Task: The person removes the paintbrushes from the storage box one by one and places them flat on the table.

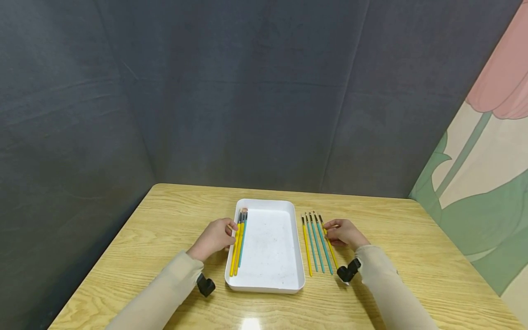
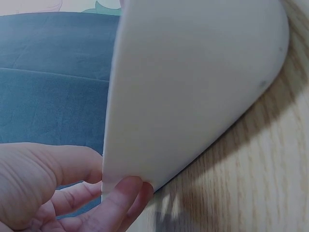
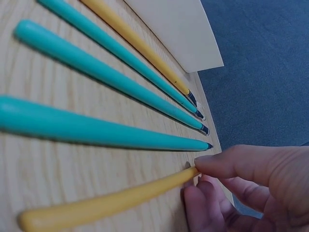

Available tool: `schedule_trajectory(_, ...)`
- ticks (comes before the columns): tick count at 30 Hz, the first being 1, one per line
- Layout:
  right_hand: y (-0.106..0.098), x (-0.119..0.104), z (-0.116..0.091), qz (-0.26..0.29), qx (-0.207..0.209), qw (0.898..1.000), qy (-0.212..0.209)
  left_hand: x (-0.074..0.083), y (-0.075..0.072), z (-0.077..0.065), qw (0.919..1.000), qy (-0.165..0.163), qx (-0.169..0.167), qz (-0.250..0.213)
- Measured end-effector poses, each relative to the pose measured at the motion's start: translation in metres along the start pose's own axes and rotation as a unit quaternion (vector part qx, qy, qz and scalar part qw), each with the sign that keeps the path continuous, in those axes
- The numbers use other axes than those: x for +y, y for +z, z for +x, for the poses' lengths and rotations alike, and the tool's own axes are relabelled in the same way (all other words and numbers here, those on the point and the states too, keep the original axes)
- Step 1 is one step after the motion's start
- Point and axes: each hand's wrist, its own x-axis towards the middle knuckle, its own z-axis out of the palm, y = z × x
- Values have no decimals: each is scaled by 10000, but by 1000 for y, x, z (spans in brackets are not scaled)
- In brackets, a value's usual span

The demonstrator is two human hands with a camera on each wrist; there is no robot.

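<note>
A white rectangular tray lies on the table, its left rim pinched by my left hand. In the left wrist view, fingers lie against the tray's outer wall. Two yellow paintbrushes and a teal paintbrush rest inside along the tray's left side, bristles pointing away. Right of the tray, my right hand pinches a yellow paintbrush near its ferrule; its bristle end is hidden in the right wrist view. Beside it lie three teal paintbrushes and another yellow paintbrush.
The wooden table extends on both sides of the tray. A dark grey cloth hangs behind and to the left. At the far right is a curtain with a tulip pattern. Each wrist carries a small black camera.
</note>
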Motion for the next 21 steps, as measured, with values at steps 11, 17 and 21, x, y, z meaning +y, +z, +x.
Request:
schedule_trajectory(11,-1,1,-1,92,-22,10000,-26,-1,0,0,10000,91,24,-11)
schedule_trajectory(17,-2,1,-1,150,14,9999,67,-1,0,0,9999,105,47,-32)
schedule_trajectory(21,-4,-2,0,382,-50,9992,131,-1,0,-1,9999,107,70,-37)
